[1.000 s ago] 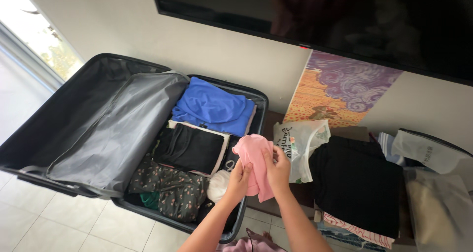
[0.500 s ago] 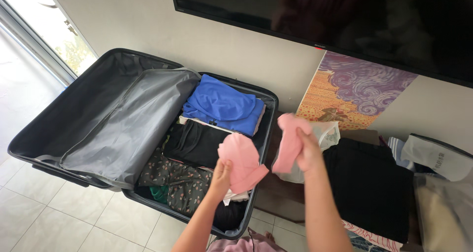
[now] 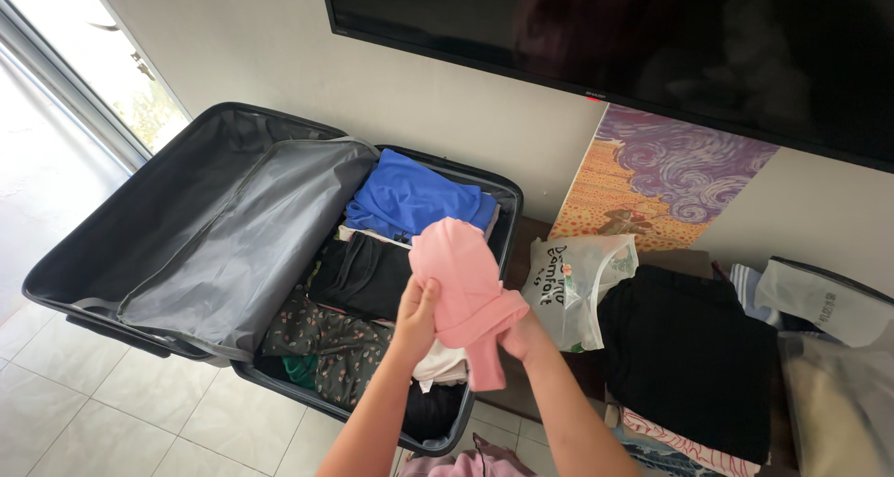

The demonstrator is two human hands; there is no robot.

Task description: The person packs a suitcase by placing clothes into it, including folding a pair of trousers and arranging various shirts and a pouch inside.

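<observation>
- A pink garment point(image 3: 466, 295) hangs in mid-air over the near right corner of the open suitcase point(image 3: 507, 202), gripped on both sides.
- The left hand point(image 3: 416, 317) pinches the cloth's lower left edge, at about 8 o'clock from its middle, fingers closed on the fabric.
- The right hand point(image 3: 523, 335) clutches the bunched lower part, at about 4 o'clock, partly wrapped in the cloth.
- Under the hands, a black folded garment point(image 3: 361, 274) lies at 9 o'clock from the pink one; a blue folded garment point(image 3: 410, 199) sits at 11 o'clock.
- A dark floral garment point(image 3: 326, 339) fills the suitcase's near left, at 8 o'clock.
- The grey-lined lid point(image 3: 223, 235) lies open to the left.
- A clear plastic bag point(image 3: 573, 291) rests at 3 o'clock, just beside the suitcase; a black clothes pile point(image 3: 689, 356) lies beyond it.
- A painted canvas point(image 3: 666, 183) leans on the wall at 1 o'clock, below a dark television point(image 3: 652, 39).
</observation>
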